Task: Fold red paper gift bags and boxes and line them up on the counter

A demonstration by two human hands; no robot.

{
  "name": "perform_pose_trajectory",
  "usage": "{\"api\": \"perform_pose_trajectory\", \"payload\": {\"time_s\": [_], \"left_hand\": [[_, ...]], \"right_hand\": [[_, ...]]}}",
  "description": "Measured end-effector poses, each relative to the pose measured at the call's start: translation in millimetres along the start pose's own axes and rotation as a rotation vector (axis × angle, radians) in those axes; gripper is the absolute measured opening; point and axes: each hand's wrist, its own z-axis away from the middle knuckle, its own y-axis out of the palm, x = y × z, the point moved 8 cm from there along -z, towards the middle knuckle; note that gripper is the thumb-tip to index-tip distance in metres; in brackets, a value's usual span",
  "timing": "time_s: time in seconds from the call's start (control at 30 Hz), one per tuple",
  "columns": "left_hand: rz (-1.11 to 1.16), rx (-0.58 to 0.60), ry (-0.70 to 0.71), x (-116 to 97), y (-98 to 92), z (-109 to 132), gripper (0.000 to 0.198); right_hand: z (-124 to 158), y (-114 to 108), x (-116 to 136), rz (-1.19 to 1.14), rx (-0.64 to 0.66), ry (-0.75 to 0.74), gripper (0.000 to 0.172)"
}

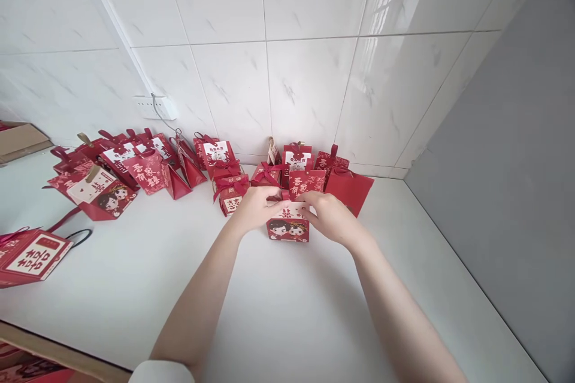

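Red gift box [288,230] near the desk's [287,317] back edge looks light, thin-carded, crushable. Left hand [255,206] and right hand [331,216] each have a grip closed on its top flaps.

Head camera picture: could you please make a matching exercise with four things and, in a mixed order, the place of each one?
Things:
1. cartoon box
2. socket
3. cardboard box
4. grey panel

Places:
A. on the tiled wall
B. far left, at the back of the white table
C. along the right side
D. between the left hand and the right hand, held at its top

Pairs: 1-D, 2-A, 3-B, 4-C.
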Motion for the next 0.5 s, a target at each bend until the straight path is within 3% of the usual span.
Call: {"api": "perform_pose_trajectory", "payload": {"time_s": [0.33,0.5], "left_hand": [[0.093,-0.076,-0.014,1,-7.5,-1,0.026],[0.196,0.114,-0.028,3,5.2,1,0.023]], "right_hand": [[2,-2,-9,-0.018,0.055,0.024,0.018],[3,3,-9,-0.052,0.094,0.019,0.018]]}}
